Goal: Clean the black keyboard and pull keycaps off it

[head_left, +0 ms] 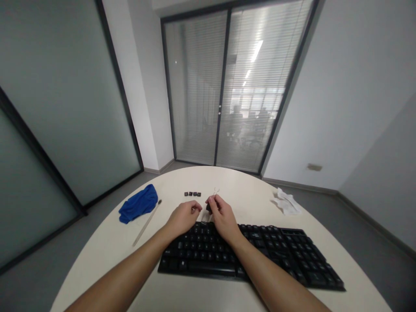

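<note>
A black keyboard (211, 266) lies on the round table, below both of my wrists. My right hand (223, 216) is closed around the dark handle of a wire keycap puller (208, 207) over the keyboard's back edge. Thin wire ends show beyond the fingers and below the handle. Just left of it, my left hand (184, 216) has its fingers curled together; whatever they may pinch is too small to make out. Several loose black keycaps (193, 194) sit in a row on the table beyond my left hand.
On the left lie a crumpled blue cloth (139, 203) and a thin brush (147, 223) with a dark tip. A crumpled white tissue (286, 203) rests near the right edge of the cream table (182, 294). Glass doors with blinds (198, 95) stand behind.
</note>
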`<state>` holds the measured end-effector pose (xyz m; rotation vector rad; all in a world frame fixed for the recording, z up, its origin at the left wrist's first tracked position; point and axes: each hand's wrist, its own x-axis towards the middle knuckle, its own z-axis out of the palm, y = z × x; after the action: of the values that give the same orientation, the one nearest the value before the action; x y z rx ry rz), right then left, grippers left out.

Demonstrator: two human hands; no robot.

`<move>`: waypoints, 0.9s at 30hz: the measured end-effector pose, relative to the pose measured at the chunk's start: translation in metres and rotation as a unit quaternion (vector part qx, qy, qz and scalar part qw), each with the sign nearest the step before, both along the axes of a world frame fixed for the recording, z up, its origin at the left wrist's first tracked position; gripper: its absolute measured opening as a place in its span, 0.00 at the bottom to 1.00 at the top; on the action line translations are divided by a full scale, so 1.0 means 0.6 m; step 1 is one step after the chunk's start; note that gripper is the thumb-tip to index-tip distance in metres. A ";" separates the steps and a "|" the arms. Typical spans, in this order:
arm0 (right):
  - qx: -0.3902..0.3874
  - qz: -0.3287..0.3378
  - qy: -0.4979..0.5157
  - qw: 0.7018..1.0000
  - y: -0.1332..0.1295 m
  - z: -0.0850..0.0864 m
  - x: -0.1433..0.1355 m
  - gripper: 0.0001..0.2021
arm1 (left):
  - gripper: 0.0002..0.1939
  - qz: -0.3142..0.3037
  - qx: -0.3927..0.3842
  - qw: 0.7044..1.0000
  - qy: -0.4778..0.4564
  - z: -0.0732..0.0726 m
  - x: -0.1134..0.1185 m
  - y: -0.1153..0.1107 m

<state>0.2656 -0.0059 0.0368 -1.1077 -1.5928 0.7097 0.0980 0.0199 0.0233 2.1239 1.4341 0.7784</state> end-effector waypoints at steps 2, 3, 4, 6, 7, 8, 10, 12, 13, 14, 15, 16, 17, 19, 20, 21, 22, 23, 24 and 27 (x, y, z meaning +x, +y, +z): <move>0.004 -0.001 0.002 1.000 0.001 -0.001 0.000 0.19 | 0.12 -0.032 -0.007 0.999 0.009 0.001 -0.006 -0.019; 0.004 0.002 0.003 1.000 0.002 -0.002 0.000 0.18 | 0.12 -0.046 -0.006 0.999 0.019 0.003 -0.008 -0.027; 0.002 0.007 0.003 1.000 0.002 -0.003 0.000 0.18 | 0.12 -0.057 -0.003 0.998 0.029 0.005 -0.008 -0.033; -0.006 0.018 0.006 1.000 0.001 -0.003 0.000 0.18 | 0.13 -0.068 0.004 0.997 0.044 0.011 -0.007 -0.041; -0.008 0.023 0.007 1.000 -0.001 -0.002 0.000 0.17 | 0.13 -0.071 0.007 0.996 0.049 0.014 -0.007 -0.042; -0.010 0.031 0.004 0.999 -0.002 -0.001 0.000 0.17 | 0.13 -0.074 0.008 0.996 0.051 0.016 -0.006 -0.043; -0.006 0.053 -0.012 0.999 -0.006 0.003 -0.002 0.16 | 0.14 -0.082 0.006 0.995 0.053 0.018 -0.005 -0.042; 0.004 0.075 -0.039 0.996 -0.010 0.006 -0.004 0.16 | 0.14 -0.092 0.004 0.995 0.049 0.018 -0.007 -0.040; 0.011 0.081 -0.053 0.995 -0.012 0.007 -0.005 0.15 | 0.14 -0.096 0.003 0.994 0.046 0.017 -0.008 -0.038; 0.018 0.085 -0.067 0.994 -0.013 0.008 -0.006 0.15 | 0.13 -0.099 0.002 0.994 0.044 0.016 -0.008 -0.037; 0.024 0.085 -0.080 0.993 -0.014 0.008 -0.007 0.15 | 0.13 -0.102 0.001 0.994 0.041 0.014 -0.009 -0.036; 0.029 0.085 -0.090 0.992 -0.015 0.009 -0.008 0.15 | 0.13 -0.104 -0.001 0.994 0.040 0.013 -0.010 -0.035; 0.034 0.086 -0.098 0.991 -0.016 0.010 -0.009 0.15 | 0.13 -0.105 -0.004 0.994 0.040 0.012 -0.011 -0.035; 0.047 0.092 -0.113 0.988 -0.018 0.016 -0.009 0.14 | 0.13 -0.104 -0.008 0.994 0.041 0.011 -0.011 -0.035; 0.053 0.100 -0.122 0.986 -0.019 0.021 -0.008 0.14 | 0.13 -0.102 -0.011 0.994 0.041 0.012 -0.011 -0.035; 0.057 0.112 -0.133 0.983 -0.020 0.028 -0.005 0.13 | 0.13 -0.099 -0.012 0.994 0.041 0.013 -0.011 -0.035; 0.055 0.130 -0.143 0.980 -0.021 0.035 0.000 0.13 | 0.14 -0.097 -0.011 0.994 0.039 0.014 -0.011 -0.035; 0.047 0.150 -0.150 0.976 -0.020 0.043 0.006 0.13 | 0.14 -0.098 -0.012 0.994 0.037 0.015 -0.011 -0.036; 0.033 0.174 -0.153 0.972 -0.019 0.050 0.014 0.12 | 0.14 -0.100 -0.013 0.994 0.036 0.016 -0.011 -0.036; -0.023 0.230 -0.130 0.964 -0.011 0.059 0.041 0.12 | 0.14 -0.108 -0.016 0.993 0.034 0.018 -0.012 -0.036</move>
<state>0.2900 -0.0125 0.0725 -0.8938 -2.1036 0.9366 0.0910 -0.0019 0.0338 2.2534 1.2134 0.6031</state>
